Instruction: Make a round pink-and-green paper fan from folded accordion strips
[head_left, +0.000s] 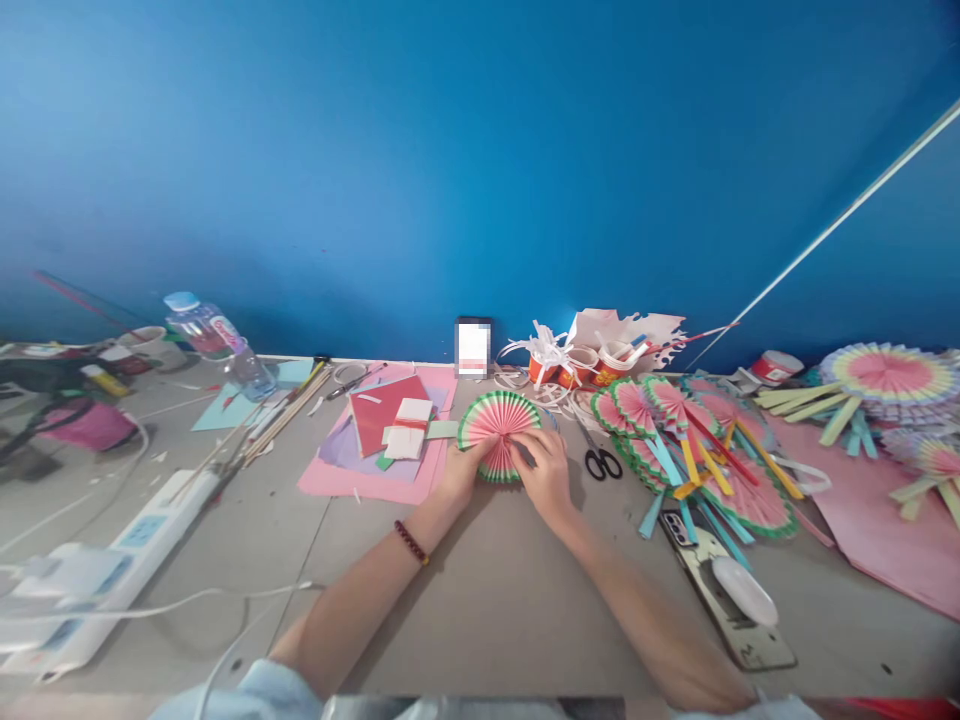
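Observation:
A round pleated paper fan (501, 408), pink inside with a green rim, is spread into a full circle in front of me. My left hand (463, 468) grips its lower left side, the thumb lying across the pleats toward the centre. From the right, my right hand (546, 470) has its fingers bent and pressed on the pleats near the middle. A pale green paper strip (442, 429) sticks out to the left of the fan. Just right of the fan lie black-handled scissors (602, 462). The undersides of both hands and the back of the fan are hidden.
Finished fans with coloured strips (690, 430) pile up at the right, near a phone (724, 590) carrying a white case (744, 590). Coloured paper sheets (337, 470) lie left of centre. Farther left are a bottle (225, 340) and a power strip (142, 540). Paper cups (577, 366) stand by the wall.

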